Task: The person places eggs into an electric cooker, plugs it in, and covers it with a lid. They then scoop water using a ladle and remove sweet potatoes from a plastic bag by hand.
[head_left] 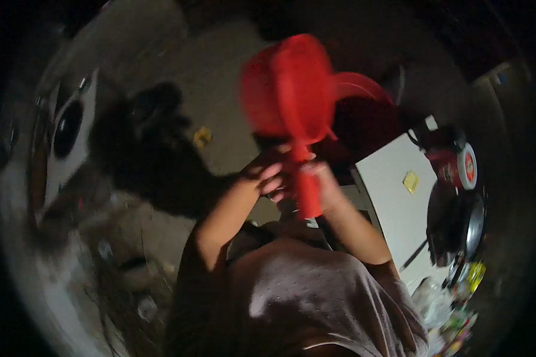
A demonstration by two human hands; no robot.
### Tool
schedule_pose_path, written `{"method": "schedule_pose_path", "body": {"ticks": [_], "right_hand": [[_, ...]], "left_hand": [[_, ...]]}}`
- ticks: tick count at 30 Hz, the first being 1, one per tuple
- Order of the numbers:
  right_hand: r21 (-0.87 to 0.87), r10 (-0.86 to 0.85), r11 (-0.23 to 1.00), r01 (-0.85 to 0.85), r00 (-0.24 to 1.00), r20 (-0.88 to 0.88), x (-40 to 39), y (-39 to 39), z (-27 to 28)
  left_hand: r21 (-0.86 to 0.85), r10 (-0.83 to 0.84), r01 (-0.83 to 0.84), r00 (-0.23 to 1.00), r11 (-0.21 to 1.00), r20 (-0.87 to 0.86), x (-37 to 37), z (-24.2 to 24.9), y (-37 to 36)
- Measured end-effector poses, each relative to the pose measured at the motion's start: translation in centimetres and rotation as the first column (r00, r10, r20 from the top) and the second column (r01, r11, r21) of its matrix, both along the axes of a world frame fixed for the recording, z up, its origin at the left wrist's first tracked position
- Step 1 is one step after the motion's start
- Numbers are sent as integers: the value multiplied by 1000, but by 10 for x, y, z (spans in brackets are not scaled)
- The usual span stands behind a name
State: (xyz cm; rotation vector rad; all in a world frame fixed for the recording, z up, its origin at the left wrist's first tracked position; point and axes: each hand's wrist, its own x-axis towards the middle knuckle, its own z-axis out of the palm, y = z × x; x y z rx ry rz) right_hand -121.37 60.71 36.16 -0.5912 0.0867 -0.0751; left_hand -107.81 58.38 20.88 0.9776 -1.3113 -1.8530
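Observation:
A red plastic dipper [307,83] is raised in front of my chest, its round cup up and its handle pointing down toward me. My right hand [326,178] is wrapped round the handle from the right. On the other side of the handle, my left hand [268,169] is close against the dipper's neck, partly in shadow and smeared by motion. Whether its fingers grip the dipper cannot be made out. Just beyond the dipper, to the right, stands a large red tub [363,86] with a dark inside.
At right, a white tabletop [393,178] bears a yellow sponge-like piece [410,182], a red-and-white tub [458,168], a pan [474,226] and plastic bags [432,300]. A yellow item [202,137] lies on the floor. A white panel with a dark oval [70,129] is at left.

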Motion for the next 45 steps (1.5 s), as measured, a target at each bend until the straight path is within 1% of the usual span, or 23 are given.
{"method": "schedule_pose_path", "body": {"ticks": [3, 4, 5, 6, 7, 10, 11, 12, 15, 16, 17, 19, 21, 23, 25, 28, 31, 33, 36, 37, 39, 43, 45], "right_hand": [[123, 20, 992, -16, 999, -29, 28, -35, -14], [201, 24, 980, -15, 999, -45, 35, -61, -20], [214, -55, 975, 61, 998, -36, 33, -83, -19], [190, -138, 971, 145, 989, -52, 39, -118, -30], [181, -218, 957, 228, 973, -74, 41, -150, -50], [-255, -543, 839, 480, 771, -334, 22, -244, -96], [-417, -621, 776, 473, 688, -374, 8, -270, -116], [-412, -645, 759, 504, 670, -368, -5, -290, -131], [-329, -622, 783, 529, 648, -440, -40, -322, -154], [-372, -667, 742, 558, 558, -493, -47, -327, -156], [-416, -703, 701, 579, 462, -541, -53, -332, -159], [-398, -708, 694, 600, 469, -528, -62, -345, -178], [-181, -767, 530, 828, 377, -518, -58, -351, -185], [-203, -737, 519, 830, 315, -598, -53, -365, -146], [-230, -699, 506, 831, 238, -675, -49, -391, -148], [-119, -659, 494, 861, 281, -698, -36, -430, -174], [-110, -691, 362, 926, 187, -699, -16, -489, -168], [62, -706, 200, 978, 188, -682, 2, -526, -170], [257, -772, -22, 966, 147, -618, 27, -577, -150], [257, -770, -50, 965, 126, -625, 34, -590, -154], [105, -727, -45, 993, 40, -685, 43, -607, -163], [143, -705, -95, 985, 34, -709, 53, -632, -170], [159, -705, -68, 985, 65, -707, 58, -640, -173]], "left_hand": [[118, 130, -240, 805, 964, 579, -8, 25, -60], [-85, 195, -196, 656, 977, 729, -13, 7, -72], [-260, 245, -48, 532, 964, 810, -6, -59, -78], [-272, 232, -4, 531, 962, 815, 2, -48, -93], [-444, 377, 28, 481, 896, 792, 5, -26, -101], [-736, 632, 151, 417, 660, 653, 20, 33, -134], [-466, 348, 86, 550, 881, 760, 26, 42, -155], [-120, 39, 76, 668, 990, 743, 31, 47, -175], [-214, 147, 36, 616, 976, 774, 47, 25, -233], [-14, 19, -14, 583, 1000, 812, 53, 11, -260], [-16, 8, 8, 581, 1000, 814, 57, -5, -284], [-350, 229, 268, 397, 898, 889, 54, 0, -339], [-326, 237, 317, 288, 891, 928, 40, 26, -396], [-453, 360, 376, 295, 808, 885, 29, 28, -461], [-389, 327, 449, 212, 805, 921, 14, 35, -532], [-502, 416, 533, 282, 681, 864, -3, 37, -617], [-564, 455, 538, 335, 627, 825, -23, 27, -693], [-693, 545, 551, 438, 465, 715, -32, 6, -732], [-439, 291, 763, 335, 474, 896, -45, 26, -769], [-435, 273, 776, 342, 457, 899, -45, 6, -790], [-617, 231, 765, 576, 186, 784, -45, -28, -821], [-651, 118, 750, 641, 112, 759, -41, -10, -821], [-915, 210, 401, 899, -43, 384, -41, -15, -819]]}}
